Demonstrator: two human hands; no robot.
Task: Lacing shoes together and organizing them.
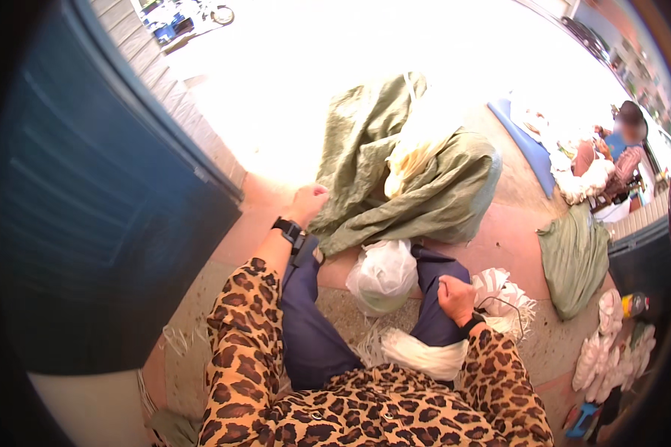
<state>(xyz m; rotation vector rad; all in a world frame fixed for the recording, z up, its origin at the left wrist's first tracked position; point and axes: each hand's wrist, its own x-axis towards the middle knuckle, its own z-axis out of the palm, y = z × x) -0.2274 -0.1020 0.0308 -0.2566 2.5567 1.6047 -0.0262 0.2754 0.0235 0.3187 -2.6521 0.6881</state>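
My left hand (311, 205) is closed at the left edge of a large olive-green woven sack (365, 160). What its fingers hold, if anything, is too small to tell. Pale cream strands (412, 160) spill from the sack's opening. Above my right knee my right hand (455, 297) is curled into a fist, and its contents are hidden. A thin dark curved wire (505, 302) lies beside it. Between my legs stands a white plastic bag (382, 276), filled and rounded. Across my lap rests a bundle of cream-white strands (425, 355), partly under my right forearm.
White striped cloth or yarn (503, 294) lies right of my right knee. Farther right are a green sack (576, 257), white bundles (608, 350) and a yellow-and-black container (634, 305). Another person (626, 153) sits among white heaps beside a blue sheet (525, 141). A dark blue door (119, 186) borders my left.
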